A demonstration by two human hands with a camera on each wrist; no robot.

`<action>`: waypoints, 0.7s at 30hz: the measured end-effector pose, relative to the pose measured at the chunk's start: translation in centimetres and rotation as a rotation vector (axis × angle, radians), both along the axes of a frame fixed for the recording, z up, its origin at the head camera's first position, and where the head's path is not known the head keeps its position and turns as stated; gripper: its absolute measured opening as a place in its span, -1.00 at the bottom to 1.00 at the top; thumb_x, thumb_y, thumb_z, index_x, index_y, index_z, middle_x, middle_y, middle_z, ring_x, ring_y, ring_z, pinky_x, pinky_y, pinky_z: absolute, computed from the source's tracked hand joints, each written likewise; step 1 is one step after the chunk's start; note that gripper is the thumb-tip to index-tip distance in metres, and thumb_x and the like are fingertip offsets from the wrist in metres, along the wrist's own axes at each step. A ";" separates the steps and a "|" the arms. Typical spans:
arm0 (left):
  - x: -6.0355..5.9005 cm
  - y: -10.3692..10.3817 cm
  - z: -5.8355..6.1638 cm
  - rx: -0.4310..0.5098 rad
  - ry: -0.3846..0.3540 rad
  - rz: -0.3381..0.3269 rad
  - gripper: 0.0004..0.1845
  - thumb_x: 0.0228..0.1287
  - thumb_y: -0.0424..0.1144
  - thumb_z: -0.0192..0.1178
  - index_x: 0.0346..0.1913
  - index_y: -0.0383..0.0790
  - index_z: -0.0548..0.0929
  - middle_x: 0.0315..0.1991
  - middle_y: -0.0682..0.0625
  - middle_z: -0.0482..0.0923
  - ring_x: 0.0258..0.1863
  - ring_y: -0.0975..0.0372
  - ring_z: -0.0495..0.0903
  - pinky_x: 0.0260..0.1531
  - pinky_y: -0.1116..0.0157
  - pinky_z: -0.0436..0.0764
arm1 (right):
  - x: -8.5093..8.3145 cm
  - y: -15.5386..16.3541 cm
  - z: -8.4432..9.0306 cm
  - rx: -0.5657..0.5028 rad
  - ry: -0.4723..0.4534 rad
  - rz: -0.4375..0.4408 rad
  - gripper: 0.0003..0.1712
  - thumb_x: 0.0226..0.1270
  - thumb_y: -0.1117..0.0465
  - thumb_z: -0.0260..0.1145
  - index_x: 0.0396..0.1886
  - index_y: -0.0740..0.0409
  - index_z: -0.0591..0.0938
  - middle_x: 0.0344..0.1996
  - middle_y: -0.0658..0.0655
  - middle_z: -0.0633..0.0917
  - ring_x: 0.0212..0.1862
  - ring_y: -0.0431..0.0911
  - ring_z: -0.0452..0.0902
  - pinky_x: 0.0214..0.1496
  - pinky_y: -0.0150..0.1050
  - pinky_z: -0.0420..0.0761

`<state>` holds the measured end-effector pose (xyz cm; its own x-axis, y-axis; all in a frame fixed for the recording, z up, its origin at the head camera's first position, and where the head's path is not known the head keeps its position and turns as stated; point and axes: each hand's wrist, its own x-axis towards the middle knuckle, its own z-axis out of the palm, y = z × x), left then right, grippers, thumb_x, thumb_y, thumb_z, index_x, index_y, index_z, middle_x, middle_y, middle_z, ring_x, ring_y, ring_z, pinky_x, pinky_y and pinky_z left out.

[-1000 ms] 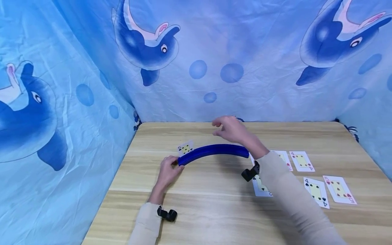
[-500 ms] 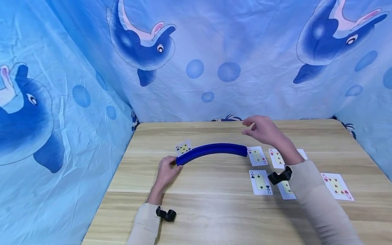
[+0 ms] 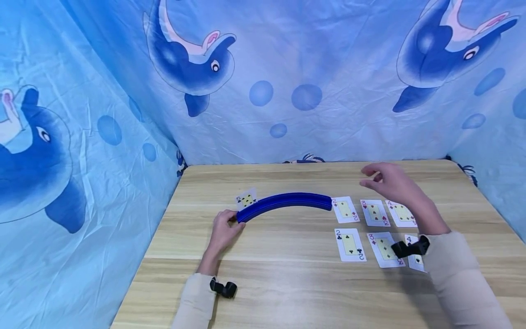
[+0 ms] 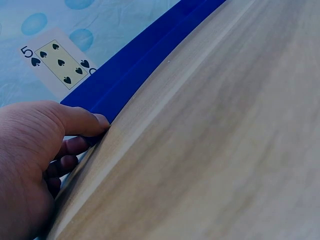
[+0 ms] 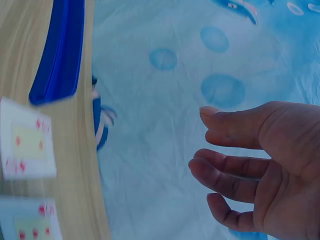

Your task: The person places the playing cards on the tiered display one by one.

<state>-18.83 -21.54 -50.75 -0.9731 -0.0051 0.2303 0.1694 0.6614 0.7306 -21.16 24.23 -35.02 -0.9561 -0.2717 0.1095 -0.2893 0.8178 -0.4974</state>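
Note:
My left hand (image 3: 226,231) pinches the left end of a blue curved card holder (image 3: 287,199), thumb on the near side in the left wrist view. A five of spades (image 4: 61,63) stands in the holder close to that hand. My right hand (image 3: 392,183) is raised over the right side of the table, fingers loosely bent and holding nothing. Below and beside it lie face-up playing cards: a two of diamonds (image 3: 345,209), a three of hearts (image 3: 375,213) and a four of diamonds (image 3: 399,214) in the far row. The right forearm partly covers the four.
Nearer lie a two of clubs (image 3: 350,245), a three of diamonds (image 3: 384,249) and a partly covered four of spades (image 3: 415,260). The wooden table (image 3: 279,283) meets a blue dolphin-print curtain (image 3: 349,132) at the back and left.
My right hand has moved to the right, away from above the card holder. Its arm now uncovers the twos and threes and hides the five of hearts. The left hand stays put.

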 end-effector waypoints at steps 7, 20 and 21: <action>-0.1 0.0 -0.3 -0.001 -0.021 0.012 -0.67 0.07 -0.35 0.46 -0.06 -0.35 0.73 -0.15 -0.18 0.71 -0.10 0.05 0.54 -0.01 0.16 0.45 | 1.1 4.3 -1.4 0.049 -0.006 -0.078 -0.52 0.40 0.17 0.31 0.16 0.43 0.57 0.05 0.52 0.62 -0.05 0.30 0.62 -0.13 0.13 0.64; -0.1 0.1 -0.3 0.022 -0.041 0.017 -0.68 0.05 -0.37 0.45 -0.08 -0.34 0.74 -0.13 -0.17 0.71 -0.07 0.04 0.54 0.04 0.10 0.45 | 3.6 11.0 -3.4 0.066 0.037 -0.165 -0.53 0.32 0.22 0.36 0.07 0.52 0.58 -0.09 0.59 0.64 -0.18 0.39 0.63 -0.22 0.19 0.63; -0.1 0.0 -0.3 0.025 -0.043 0.019 -0.68 0.05 -0.37 0.45 -0.08 -0.34 0.74 -0.13 -0.17 0.71 -0.07 0.04 0.54 0.04 0.11 0.45 | 3.7 11.4 -3.5 0.067 0.041 -0.171 -0.53 0.32 0.22 0.37 0.06 0.53 0.58 -0.10 0.60 0.65 -0.19 0.39 0.63 -0.23 0.18 0.64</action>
